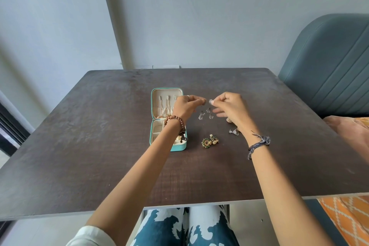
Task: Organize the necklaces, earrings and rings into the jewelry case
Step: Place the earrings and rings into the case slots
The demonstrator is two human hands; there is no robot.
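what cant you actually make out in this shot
- Head view: the small pale piece pinched by the right hand is too small to identify.
- What the left hand pinches is hidden by its fingertips.
- The open turquoise jewelry case: its tray is partly covered by the left wrist.
- The right hand's lower fingers are motion-blurred.

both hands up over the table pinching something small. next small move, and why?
Probably carry the small pale earring, pinched by the right hand, left into the open jewelry case. The left hand pinches something too small to identify. More earrings lie loose on the table.
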